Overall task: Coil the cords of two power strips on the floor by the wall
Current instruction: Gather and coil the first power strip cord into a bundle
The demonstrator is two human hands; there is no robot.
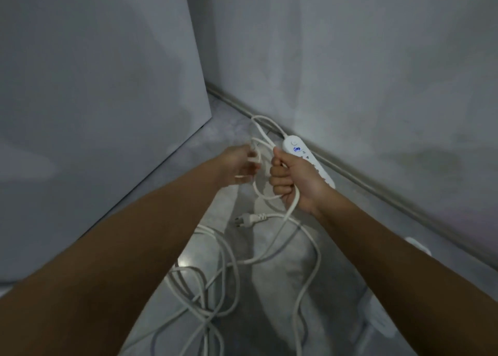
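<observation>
While the right hand (293, 177) clenches the power strip (305, 157) and 1 loop as an anchor, the left hand (237, 167) pinches the cord (291, 207), likely to feed the next loop.

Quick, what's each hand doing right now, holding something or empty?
Left hand: at a loop of cord, too blurred to tell its grip.
Right hand: closed around the power strip and cord.

- big plain grey panel (94, 99) filling 9 to 11 o'clock
- grey wall (350, 59) from 12 to 3
- thin trim strip (350, 176) along its foot
- glossy floor (229, 125)
</observation>
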